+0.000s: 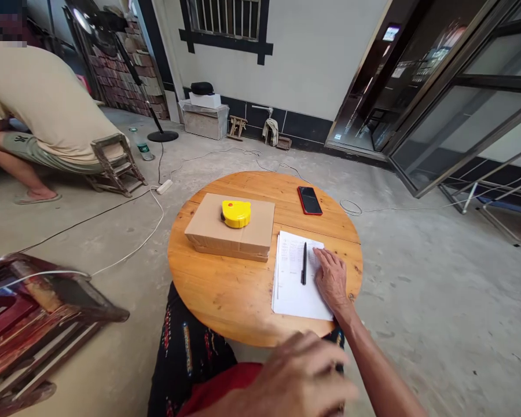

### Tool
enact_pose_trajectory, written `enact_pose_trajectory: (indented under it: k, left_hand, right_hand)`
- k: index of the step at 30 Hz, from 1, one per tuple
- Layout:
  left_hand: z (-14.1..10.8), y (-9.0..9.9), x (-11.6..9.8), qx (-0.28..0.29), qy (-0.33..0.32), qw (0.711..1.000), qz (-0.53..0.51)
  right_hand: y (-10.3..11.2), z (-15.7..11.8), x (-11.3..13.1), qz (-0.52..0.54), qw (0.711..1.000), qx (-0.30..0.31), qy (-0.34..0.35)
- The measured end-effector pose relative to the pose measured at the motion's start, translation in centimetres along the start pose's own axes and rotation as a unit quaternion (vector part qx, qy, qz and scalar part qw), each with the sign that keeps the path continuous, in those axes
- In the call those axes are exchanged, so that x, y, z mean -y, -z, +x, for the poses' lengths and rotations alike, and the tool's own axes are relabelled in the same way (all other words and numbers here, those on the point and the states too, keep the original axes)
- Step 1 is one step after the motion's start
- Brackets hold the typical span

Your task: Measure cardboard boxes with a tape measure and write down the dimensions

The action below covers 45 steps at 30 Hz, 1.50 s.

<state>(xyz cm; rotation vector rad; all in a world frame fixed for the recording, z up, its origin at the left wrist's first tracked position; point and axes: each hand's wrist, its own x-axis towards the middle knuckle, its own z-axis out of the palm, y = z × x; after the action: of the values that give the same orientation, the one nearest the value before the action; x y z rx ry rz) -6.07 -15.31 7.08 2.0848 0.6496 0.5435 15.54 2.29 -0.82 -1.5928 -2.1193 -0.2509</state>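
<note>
My right hand [332, 279] rests on the right edge of a stack of white papers [293, 295], its fingers stretched out and holding nothing. A black pen [304, 263] lies on the papers, just left of those fingers. Blurred by motion, my left hand [304, 376] is raised near my lap, in front of the table's near edge; its fingers look spread, with nothing seen in them. On the left half of the round wooden table [226, 289] sits a closed cardboard box [204, 223] with a yellow tape measure [237, 214] on top.
A black phone with a red edge [309, 200] lies at the table's back right. To the left, a person [47, 98] sits on a small wooden chair [118, 162]. A wooden seat [39, 313] stands at the lower left. Cables cross the floor.
</note>
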Motion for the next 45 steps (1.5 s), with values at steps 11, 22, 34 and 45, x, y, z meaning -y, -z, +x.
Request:
enact_pose_trajectory:
  k: [11, 22, 34, 45]
  left_hand:
    - [1.4, 0.0, 8.8, -0.209, 0.159, 0.910, 0.320]
    - [5.9, 1.4, 9.7, -0.230, 0.157, 0.900, 0.334]
    - [3.7, 2.2, 8.6, -0.247, 0.179, 0.926, 0.222]
    - [-6.5, 11.1, 10.5, -0.554, 0.239, 0.781, 0.163]
  right_hand:
    - [-0.6, -0.3, -1.3, 0.109, 0.992, -0.038, -0.047]
    - [1.2, 0.2, -1.3, 0.180, 0.975, -0.071, -0.109]
    - [4.1, 3.1, 7.3, 0.286, 0.953, -0.055, -0.079]
    - [1.8, 16.0, 17.5, 0.197, 0.968, 0.088, 0.128]
